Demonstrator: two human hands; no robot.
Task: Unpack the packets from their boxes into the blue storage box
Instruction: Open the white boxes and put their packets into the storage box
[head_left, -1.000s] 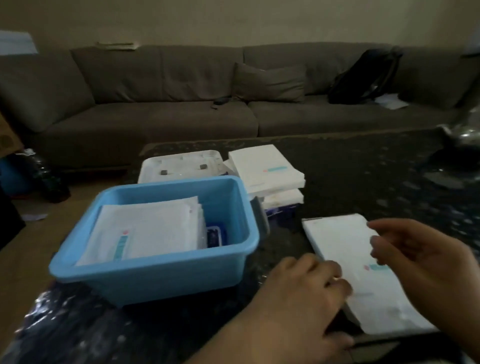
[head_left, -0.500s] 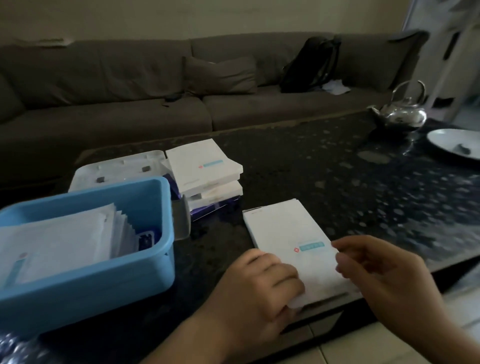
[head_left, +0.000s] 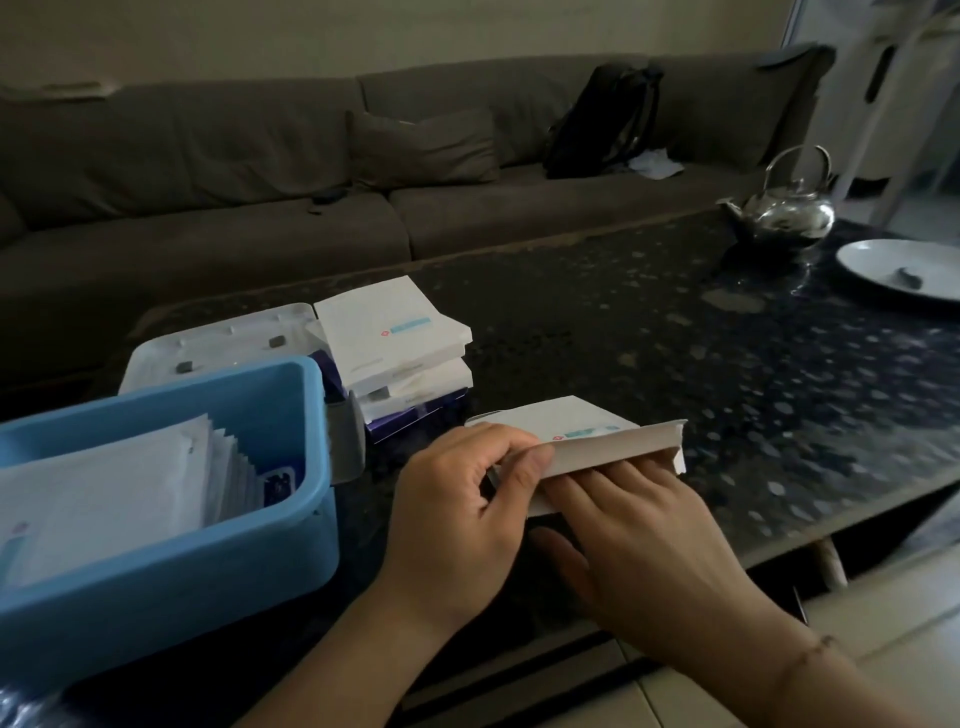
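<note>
**One box in hand, two more waiting, the blue tub part filled**

The person leans over the dark table (head_left: 675, 364) with a flat white box (head_left: 587, 441) tipped up on its near edge. The left hand (head_left: 457, 519) pinches the box's left end, thumb on the near face and fingers curled over the top. The right hand (head_left: 639, 535) lies with straight fingers slid under the raised flap at the near side, pressing rather than gripping; I cannot tell whether the fingertips have reached any packets inside, as the flap hides them.

To the left, touching the table's near edge, stands the blue storage box (head_left: 270, 525). It already holds a leaning row of white packets (head_left: 104, 488), so a fair part of the job looks done. Just behind it lies what seems to be a white lid (head_left: 218, 348), and beside that a stack of two more white boxes (head_left: 395, 338), apparently unopened, resting on something purple.

By my reckoning the opened box must be emptied into the tub, then the stacked pair after it: perhaps half the work remains.

Farther along the table sit a metal kettle (head_left: 784, 213) and a white plate (head_left: 904, 265); a sofa (head_left: 260, 208) runs behind.
</note>
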